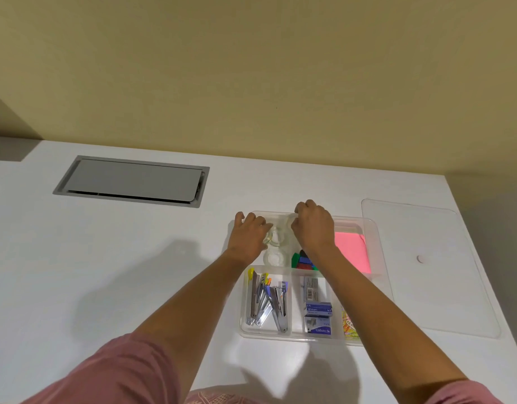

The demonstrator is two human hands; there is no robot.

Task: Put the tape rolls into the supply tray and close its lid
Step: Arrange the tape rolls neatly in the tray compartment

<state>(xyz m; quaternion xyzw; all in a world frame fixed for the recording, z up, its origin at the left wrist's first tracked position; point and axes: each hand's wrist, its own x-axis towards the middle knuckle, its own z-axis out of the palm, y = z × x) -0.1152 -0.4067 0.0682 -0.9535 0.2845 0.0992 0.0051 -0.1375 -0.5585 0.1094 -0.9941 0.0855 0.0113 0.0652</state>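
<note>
Tape rolls (pixel 273 243), clear rings, in clear plastic tray (pixel 376 249), both hands (pixel 248 237) gripping them, flat lid (pixel 443 287) beside.

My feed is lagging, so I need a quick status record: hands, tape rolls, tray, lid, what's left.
left hand: over the tray's far-left compartment, fingers on a clear tape roll
right hand: over the same compartment, fingers curled at its far edge; what it holds cannot be told
tape rolls: another clear roll lies in that compartment
supply tray: open, on the white desk
lid: clear, flat on the desk, right of the tray
remaining: lid not yet on
</note>
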